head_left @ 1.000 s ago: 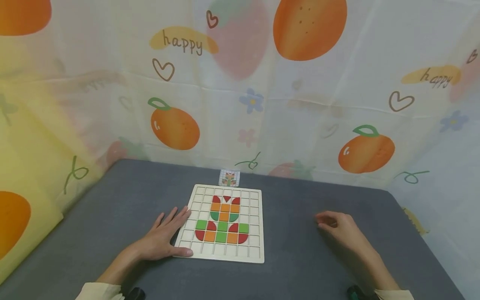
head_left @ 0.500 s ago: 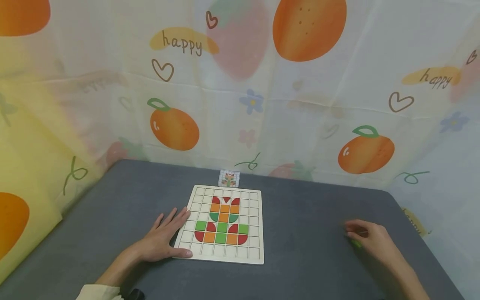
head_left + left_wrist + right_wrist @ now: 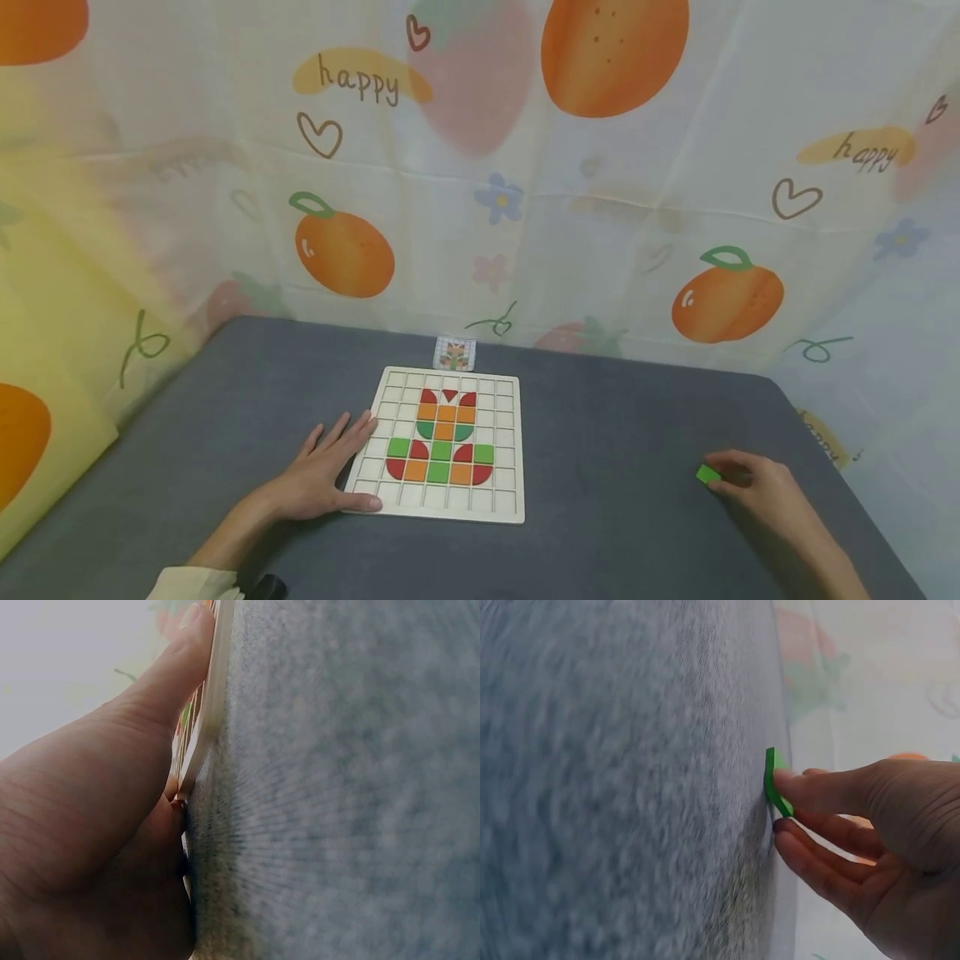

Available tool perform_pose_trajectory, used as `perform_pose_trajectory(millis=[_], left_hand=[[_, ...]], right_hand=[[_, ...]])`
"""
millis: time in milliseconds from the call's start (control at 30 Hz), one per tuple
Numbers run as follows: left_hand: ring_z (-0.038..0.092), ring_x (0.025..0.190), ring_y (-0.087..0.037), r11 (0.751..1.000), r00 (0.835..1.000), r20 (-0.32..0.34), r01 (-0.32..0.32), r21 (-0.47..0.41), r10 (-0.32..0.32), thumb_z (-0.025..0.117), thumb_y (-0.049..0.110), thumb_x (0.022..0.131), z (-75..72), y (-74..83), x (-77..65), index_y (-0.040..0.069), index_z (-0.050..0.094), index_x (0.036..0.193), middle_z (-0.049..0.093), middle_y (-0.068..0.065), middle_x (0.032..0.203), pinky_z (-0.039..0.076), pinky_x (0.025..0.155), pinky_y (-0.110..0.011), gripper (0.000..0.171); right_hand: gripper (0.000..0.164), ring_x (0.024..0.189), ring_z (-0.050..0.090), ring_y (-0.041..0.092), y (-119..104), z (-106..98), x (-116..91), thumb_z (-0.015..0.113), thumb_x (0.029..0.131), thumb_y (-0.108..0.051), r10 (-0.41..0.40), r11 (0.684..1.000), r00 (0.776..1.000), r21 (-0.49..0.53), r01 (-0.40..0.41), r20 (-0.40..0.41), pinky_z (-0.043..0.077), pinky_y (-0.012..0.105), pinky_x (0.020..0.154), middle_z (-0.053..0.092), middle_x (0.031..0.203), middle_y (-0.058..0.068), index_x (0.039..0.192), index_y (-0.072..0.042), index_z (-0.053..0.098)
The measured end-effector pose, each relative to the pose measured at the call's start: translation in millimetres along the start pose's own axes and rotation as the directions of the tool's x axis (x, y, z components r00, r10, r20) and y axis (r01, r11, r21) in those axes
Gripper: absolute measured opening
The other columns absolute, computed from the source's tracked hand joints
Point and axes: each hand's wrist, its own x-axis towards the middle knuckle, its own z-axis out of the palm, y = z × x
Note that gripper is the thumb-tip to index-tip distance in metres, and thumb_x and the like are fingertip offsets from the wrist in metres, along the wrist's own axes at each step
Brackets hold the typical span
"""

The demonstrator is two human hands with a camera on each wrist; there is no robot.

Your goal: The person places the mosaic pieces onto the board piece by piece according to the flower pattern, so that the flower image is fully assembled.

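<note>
A white grid board (image 3: 498, 500) lies on the dark table, bearing a flower pattern of red, orange and green tiles. My left hand (image 3: 318, 475) rests spread along its left edge, thumb over the near-left corner and fingertips at the left rim. In the left wrist view the thumb of the left hand (image 3: 105, 772) lies along the board edge (image 3: 214, 697). Well to the right of the board, my right hand (image 3: 765, 492) pinches a green square tile (image 3: 707, 474) between thumb and fingertips. The right wrist view shows the green tile (image 3: 771, 780) tilted, close over the tabletop.
A small pattern card (image 3: 454, 354) lies just behind the board, showing a similar flower design. The dark table (image 3: 600, 450) ends at a fruit-printed cloth (image 3: 600, 275) hanging behind it and at both sides.
My right hand has moved rightward and slightly nearer, away from the board. The green tile, hidden at first, now shows at its fingertips. The left hand stays on the board.
</note>
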Motion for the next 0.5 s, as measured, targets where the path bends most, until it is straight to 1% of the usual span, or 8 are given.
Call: perform_pose_trajectory(millis=[100,200,300,500], left_hand=[[0.003,0.147,-0.045,1.0,1.0,0.001,0.007,0.0,-0.007,0.077,0.061,0.072,0.1,-0.4,0.2,0.006,0.023,0.156,0.017,-0.017,0.162,-0.006,0.112,-0.063,0.114],[0.003,0.147,-0.044,1.0,1.0,0.0,0.009,0.004,-0.009,0.077,0.062,0.072,0.1,-0.6,0.0,0.006,0.023,0.156,0.017,-0.017,0.162,-0.006,0.112,-0.063,0.114],[0.003,0.147,-0.044,1.0,1.0,0.0,0.008,0.006,-0.008,0.077,0.063,0.071,-0.1,-0.6,-0.4,0.006,0.024,0.156,0.017,-0.017,0.162,-0.005,0.112,-0.063,0.114],[0.003,0.147,-0.044,1.0,1.0,0.007,0.011,0.008,-0.012,0.076,0.063,0.072,0.0,-0.5,0.3,0.006,0.024,0.156,0.017,-0.017,0.162,-0.005,0.112,-0.063,0.114]], right_hand=[[0.035,0.084,0.07,0.021,-4.6,2.0,1.4,0.079,0.08,-0.01,-0.029,1.0,0.999,0.002,0.029,-0.025,0.057,0.028,0.067,0.071,0.105,0.015,0.113,-0.001,0.07],[0.032,0.08,0.069,0.017,-10.3,4.6,3.4,0.078,0.08,-0.005,-0.073,0.997,0.996,0.002,0.074,-0.058,0.057,0.026,0.067,0.072,0.101,0.014,0.11,0.0,0.07],[0.028,0.078,0.069,0.014,-17.1,8.1,5.4,0.078,0.08,-0.005,-0.113,0.994,0.99,-0.008,0.112,-0.083,0.056,0.026,0.066,0.072,0.097,0.011,0.107,-0.001,0.071],[0.025,0.079,0.067,0.012,-35.3,16.5,11.3,0.075,0.082,-0.001,-0.166,0.985,0.983,0.023,0.168,-0.081,0.056,0.024,0.067,0.073,0.097,0.008,0.107,-0.002,0.071]])
